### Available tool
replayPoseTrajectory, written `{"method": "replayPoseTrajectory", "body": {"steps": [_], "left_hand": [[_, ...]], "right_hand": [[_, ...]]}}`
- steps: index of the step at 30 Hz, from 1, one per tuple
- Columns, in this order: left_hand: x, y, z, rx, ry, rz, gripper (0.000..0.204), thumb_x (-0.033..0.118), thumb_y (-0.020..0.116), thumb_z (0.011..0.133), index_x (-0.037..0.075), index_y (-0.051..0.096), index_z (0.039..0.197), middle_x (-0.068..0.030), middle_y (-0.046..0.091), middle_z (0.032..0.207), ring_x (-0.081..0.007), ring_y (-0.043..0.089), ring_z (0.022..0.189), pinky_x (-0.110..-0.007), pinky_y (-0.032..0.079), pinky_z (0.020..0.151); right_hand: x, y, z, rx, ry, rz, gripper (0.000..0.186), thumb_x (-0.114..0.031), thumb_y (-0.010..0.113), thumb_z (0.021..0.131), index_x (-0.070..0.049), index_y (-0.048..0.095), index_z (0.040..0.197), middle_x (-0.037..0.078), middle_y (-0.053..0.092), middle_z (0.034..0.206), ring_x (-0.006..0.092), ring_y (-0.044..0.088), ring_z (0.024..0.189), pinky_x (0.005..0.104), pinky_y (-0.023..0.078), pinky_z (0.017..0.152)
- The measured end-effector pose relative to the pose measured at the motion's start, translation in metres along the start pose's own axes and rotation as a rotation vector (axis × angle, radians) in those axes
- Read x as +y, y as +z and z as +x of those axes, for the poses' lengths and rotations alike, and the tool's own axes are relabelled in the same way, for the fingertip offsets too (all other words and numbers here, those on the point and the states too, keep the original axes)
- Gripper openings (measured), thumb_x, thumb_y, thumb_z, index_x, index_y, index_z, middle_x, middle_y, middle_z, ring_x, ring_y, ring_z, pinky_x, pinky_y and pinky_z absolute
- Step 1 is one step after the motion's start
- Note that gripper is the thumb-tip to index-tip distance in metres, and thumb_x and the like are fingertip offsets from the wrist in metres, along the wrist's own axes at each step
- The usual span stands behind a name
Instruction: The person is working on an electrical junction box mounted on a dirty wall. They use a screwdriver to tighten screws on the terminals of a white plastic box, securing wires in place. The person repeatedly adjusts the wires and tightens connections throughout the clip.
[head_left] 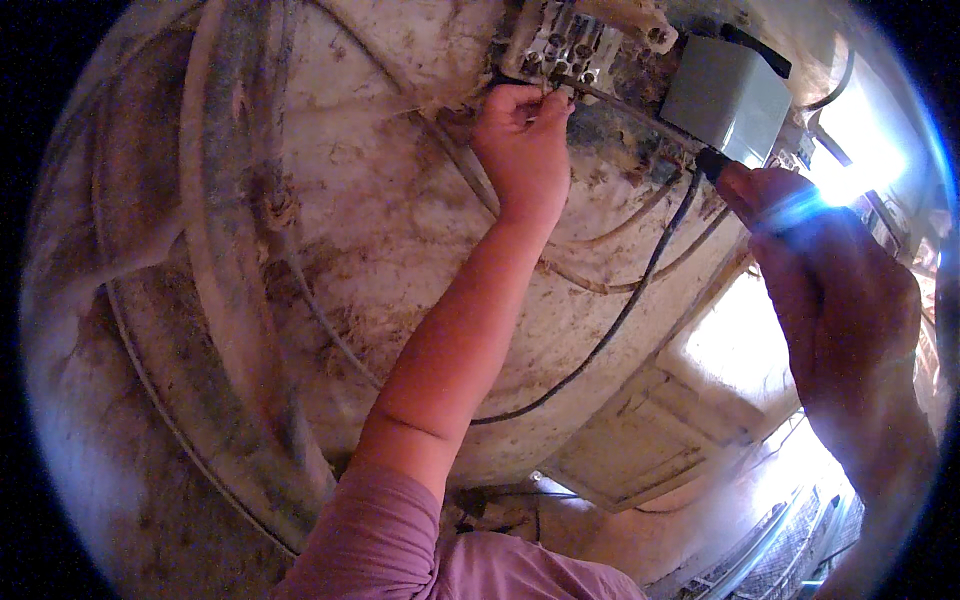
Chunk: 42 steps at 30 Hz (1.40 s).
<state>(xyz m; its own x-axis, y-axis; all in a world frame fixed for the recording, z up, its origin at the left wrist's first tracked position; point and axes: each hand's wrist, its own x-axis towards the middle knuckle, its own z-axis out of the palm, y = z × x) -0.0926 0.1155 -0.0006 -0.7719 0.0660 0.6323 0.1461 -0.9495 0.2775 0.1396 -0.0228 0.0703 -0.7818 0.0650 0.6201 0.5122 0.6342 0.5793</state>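
- left hand (525,135): reaching up at the top centre, fingers bending, fingertips resting at the lower edge of the metal connector block; whether they are gripping a small part there, one cannot tell.
- right hand (835,270): standing at the right, well apart from the left hand, fingers wrapping around a screwdriver (650,121) by its dark handle (711,162).
- screwdriver: lying aslant between the two hands, its long thin shaft pointing up and leftward, its far end reaching the lower edge of the block near the left fingertips; the exact point of contact is too small to tell.
- metal connector block (570,45): sitting on the wall at the top centre, showing several bright screws and metal parts.
- grey box (725,95): standing just right of the block, behind the screwdriver's line.
- black cable (640,290): hanging in a long curve below the box.
- brown cable (600,285): curving across the wall and passing near the black one.
- stained wall (370,200): backing the block and cables.
- thick pipe (215,200): running down the left side.
- purple sleeve (385,520): covering the upper left arm.
- bright light (862,165): glaring behind the right hand.
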Motion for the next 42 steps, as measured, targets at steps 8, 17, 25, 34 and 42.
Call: {"method": "replayPoseTrajectory", "body": {"steps": [8,17,25,34,42], "left_hand": [[-0.002,0.011,-0.006,-0.020,-0.021,-0.028,0.013,-0.004,0.065,0.076,-0.001,0.052,0.080,-0.0069,0.060,0.070,-0.0127,0.062,0.067,-0.023,0.047,0.058],[-0.004,0.003,0.001,0.011,-0.028,0.079,0.013,0.000,0.065,0.077,0.001,0.053,0.080,-0.0074,0.062,0.070,-0.0123,0.060,0.061,-0.024,0.046,0.056],[0.011,-0.012,-0.028,0.080,0.333,0.409,0.021,0.013,0.063,0.082,0.004,0.050,0.095,-0.0053,0.059,0.081,-0.0112,0.054,0.069,-0.022,0.042,0.059],[0.068,0.027,-0.056,-0.422,-0.669,-0.804,0.025,0.027,0.037,0.096,0.004,0.048,0.099,-0.0165,0.063,0.090,-0.0164,0.055,0.051,-0.028,0.043,0.040],[0.063,0.029,-0.052,-0.373,-0.699,-0.886,0.021,0.020,0.034,0.097,0.005,0.048,0.092,-0.0187,0.063,0.081,-0.0167,0.055,0.049,-0.027,0.044,0.039]], "right_hand": [[-0.010,0.001,0.017,0.045,0.555,0.394,0.013,-0.016,0.047,0.092,-0.005,0.053,0.094,0.006,0.065,0.083,0.0059,0.051,0.053,0.0200,0.036,0.042],[0.013,-0.015,0.022,-0.054,0.678,0.699,0.024,-0.029,0.044,0.092,-0.009,0.054,0.097,0.002,0.059,0.076,0.0034,0.042,0.051,0.0198,0.031,0.044],[0.011,-0.002,-0.004,0.054,0.230,0.513,0.016,-0.005,0.039,0.093,0.003,0.049,0.103,0.014,0.057,0.105,0.0201,0.057,0.103,0.0295,0.044,0.091],[0.002,0.014,-0.010,0.054,0.242,0.562,0.015,-0.001,0.039,0.093,0.006,0.049,0.102,0.016,0.058,0.104,0.0232,0.059,0.102,0.0308,0.048,0.087],[0.007,0.024,-0.007,0.119,0.113,0.567,0.011,0.001,0.042,0.092,0.005,0.051,0.098,0.017,0.059,0.100,0.0214,0.061,0.095,0.0288,0.049,0.085]]}}
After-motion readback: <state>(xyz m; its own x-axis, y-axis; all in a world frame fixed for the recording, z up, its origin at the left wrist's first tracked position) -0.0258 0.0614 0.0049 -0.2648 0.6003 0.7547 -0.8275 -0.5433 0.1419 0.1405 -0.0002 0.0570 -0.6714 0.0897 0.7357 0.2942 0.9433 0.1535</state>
